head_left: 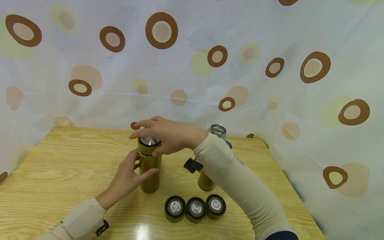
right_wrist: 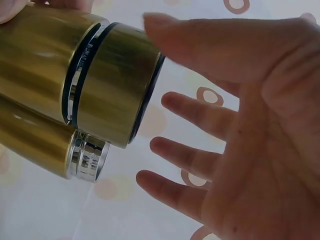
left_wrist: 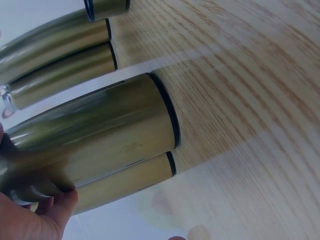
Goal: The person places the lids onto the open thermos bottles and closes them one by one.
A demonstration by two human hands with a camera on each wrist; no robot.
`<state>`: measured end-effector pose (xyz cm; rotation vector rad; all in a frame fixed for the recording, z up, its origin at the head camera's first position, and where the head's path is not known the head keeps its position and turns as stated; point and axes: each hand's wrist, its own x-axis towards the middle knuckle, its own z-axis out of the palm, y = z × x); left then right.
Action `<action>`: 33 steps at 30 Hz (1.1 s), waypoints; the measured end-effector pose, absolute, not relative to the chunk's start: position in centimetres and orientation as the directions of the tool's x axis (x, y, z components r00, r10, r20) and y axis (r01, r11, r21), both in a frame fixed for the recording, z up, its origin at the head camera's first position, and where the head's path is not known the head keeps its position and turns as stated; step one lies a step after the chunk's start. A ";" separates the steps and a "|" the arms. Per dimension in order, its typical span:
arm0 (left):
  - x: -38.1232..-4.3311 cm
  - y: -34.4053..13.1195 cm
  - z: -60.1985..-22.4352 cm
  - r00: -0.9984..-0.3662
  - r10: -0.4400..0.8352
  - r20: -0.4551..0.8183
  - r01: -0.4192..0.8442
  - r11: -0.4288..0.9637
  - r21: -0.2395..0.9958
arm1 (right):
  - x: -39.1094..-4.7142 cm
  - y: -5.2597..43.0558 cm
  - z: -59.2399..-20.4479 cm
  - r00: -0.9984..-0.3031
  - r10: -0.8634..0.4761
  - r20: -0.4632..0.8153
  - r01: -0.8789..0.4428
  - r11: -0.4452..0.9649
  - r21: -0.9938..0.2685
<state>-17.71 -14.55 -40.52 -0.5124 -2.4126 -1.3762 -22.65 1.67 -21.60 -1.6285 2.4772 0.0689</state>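
A gold thermos flask [head_left: 151, 175] stands upright on the table, and my left hand [head_left: 128, 173] grips its body from the left, fingers behind and thumb across the front. On its top sits a gold lid [right_wrist: 117, 82] with a dark rim; a narrow strip of silver neck shows between lid and body in the right wrist view. My right hand [head_left: 171, 136] is over the lid with fingers spread. In the right wrist view, its thumb tip is right at the lid's edge, while the other fingers are apart from it. Another flask [right_wrist: 37, 137] with a bare silver neck stands behind.
Three lids [head_left: 196, 209] lie upside down in a row on the wooden table [head_left: 75, 166], in front of the flasks. To the right, partly hidden by my right forearm, stand more gold flasks [head_left: 205, 182] with uncovered silver necks. A patterned cloth [head_left: 186, 73] hangs behind the table.
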 end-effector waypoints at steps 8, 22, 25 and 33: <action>-17.7 -14.5 -40.5 -0.889 0.151 0.433 0.450 0.468 0.760 | -22.9 1.4 -21.4 -0.392 -0.881 -0.264 -0.899 0.427 -0.092; -17.7 -14.5 -40.5 -0.884 0.150 0.442 0.456 0.480 0.749 | -23.0 1.1 -22.0 -0.508 -0.845 -0.167 -0.856 0.517 -0.012; -17.7 -14.4 -40.5 -0.884 0.149 0.443 0.457 0.481 0.749 | -22.9 0.9 -22.3 -0.548 -0.827 -0.126 -0.832 0.554 -0.012; -17.5 -14.4 -40.5 -0.876 0.155 0.456 0.471 0.477 0.742 | -22.6 0.4 -23.0 -0.650 -0.756 -0.069 -0.759 0.646 0.073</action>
